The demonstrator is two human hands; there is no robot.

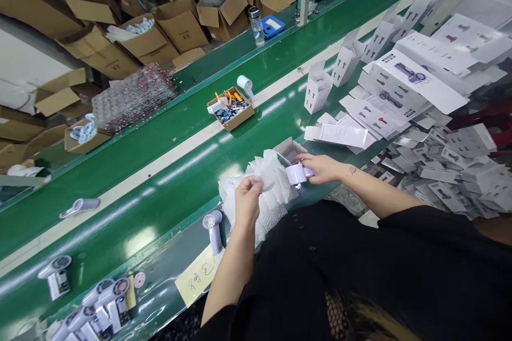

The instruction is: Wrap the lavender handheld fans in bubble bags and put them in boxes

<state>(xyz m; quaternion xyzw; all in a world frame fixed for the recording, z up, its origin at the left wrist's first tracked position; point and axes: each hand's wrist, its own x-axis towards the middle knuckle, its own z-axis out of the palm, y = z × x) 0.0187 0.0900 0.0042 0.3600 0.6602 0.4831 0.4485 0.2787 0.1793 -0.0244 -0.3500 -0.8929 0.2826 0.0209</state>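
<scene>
In my right hand point(318, 168) is a small lilac handheld fan point(295, 174), its round head pointing left. My left hand point(248, 197) pinches the edge of a thin translucent plastic bag point(262, 175). Beneath and around that bag lies a pile of white bubble bags point(236, 192) at the belt's near edge. Just behind my right hand sits an open grey-white carton point(288, 148), partly hidden by the hand. Left of the pile, another lilac fan point(215, 230) lies beside my left forearm, above a yellow paper note point(198, 277) with handwriting.
Printed fan boxes point(390, 90) are heaped at the right, with upright open ones point(319, 88) along the belt. A small carton of cables point(234, 112) stands mid-belt. Several fans point(108, 298) lie at lower left. Brown cartons point(180, 26) fill the far side.
</scene>
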